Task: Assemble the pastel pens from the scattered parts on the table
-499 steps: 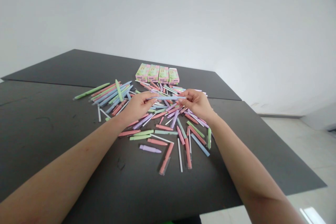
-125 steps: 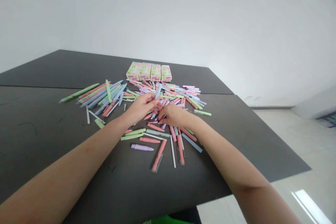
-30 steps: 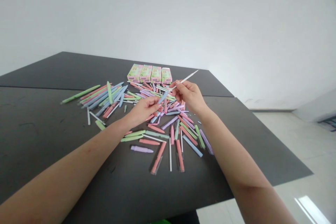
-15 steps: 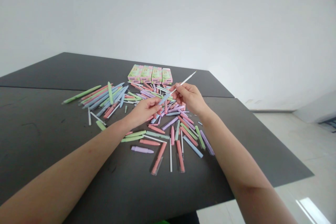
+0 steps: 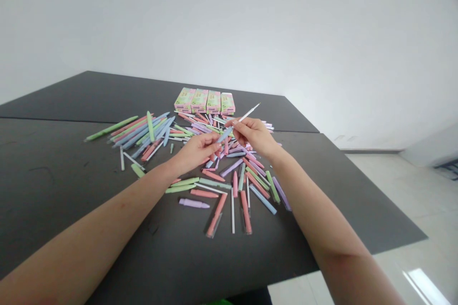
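Pinched in my left hand (image 5: 196,151) is a light blue pen barrel (image 5: 225,134), its narrow end toward the fingers. My right hand (image 5: 256,134) has its fingers closed round a thin white pen refill (image 5: 249,112) at the barrel's upper end. The refill's tip points up and to the right, and its lower part is hidden by the fingers and barrel. Below both hands lies a spread of loose pen parts, among them a purple barrel piece (image 5: 194,204), a red barrel piece (image 5: 245,212) and a white refill (image 5: 232,214).
Several pink and green boxes (image 5: 213,102) stand in a row behind the parts. To the left lies a heap of longer pens, including a green pen (image 5: 111,128) and blue ones. The dark table (image 5: 343,190) ends at the right above a pale tiled floor.
My right hand has moved down and left toward the left hand, and the refill now sticks out less far beyond the barrel. My left hand has stayed nearly still.
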`<act>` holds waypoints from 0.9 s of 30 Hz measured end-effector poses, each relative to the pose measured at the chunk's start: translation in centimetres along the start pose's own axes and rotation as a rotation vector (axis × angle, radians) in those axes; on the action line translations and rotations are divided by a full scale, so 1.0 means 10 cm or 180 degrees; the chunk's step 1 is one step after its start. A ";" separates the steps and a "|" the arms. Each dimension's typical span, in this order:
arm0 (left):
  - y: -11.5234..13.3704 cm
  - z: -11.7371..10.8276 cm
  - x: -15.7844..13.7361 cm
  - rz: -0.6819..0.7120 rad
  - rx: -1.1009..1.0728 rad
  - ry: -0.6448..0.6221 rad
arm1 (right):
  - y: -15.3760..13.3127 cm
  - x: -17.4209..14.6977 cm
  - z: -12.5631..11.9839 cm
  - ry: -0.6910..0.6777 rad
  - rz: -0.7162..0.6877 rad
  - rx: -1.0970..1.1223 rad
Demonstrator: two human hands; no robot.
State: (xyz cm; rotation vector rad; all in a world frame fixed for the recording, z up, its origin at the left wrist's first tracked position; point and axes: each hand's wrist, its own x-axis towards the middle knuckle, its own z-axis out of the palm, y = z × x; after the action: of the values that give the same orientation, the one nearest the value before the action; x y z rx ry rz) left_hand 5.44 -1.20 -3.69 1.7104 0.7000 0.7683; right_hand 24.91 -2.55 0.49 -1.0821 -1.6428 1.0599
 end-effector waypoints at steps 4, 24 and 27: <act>0.01 0.01 0.00 -0.0010 0.0040 -0.0017 | 0.02 -0.01 0.01 -0.0154 0.0036 -0.0015; -0.12 -0.04 0.02 0.0035 -0.0254 -0.0037 | 0.04 0.02 -0.07 0.0635 -0.0525 0.0312; -0.11 -0.02 0.02 0.0148 -0.0292 0.0037 | 0.04 0.02 -0.06 0.0547 -0.0420 0.0318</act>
State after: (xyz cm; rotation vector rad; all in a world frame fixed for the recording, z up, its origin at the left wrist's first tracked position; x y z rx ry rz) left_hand 5.36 -0.68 -4.65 1.6450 0.6255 0.8310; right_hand 25.48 -2.14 0.34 -0.9584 -1.4872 0.9270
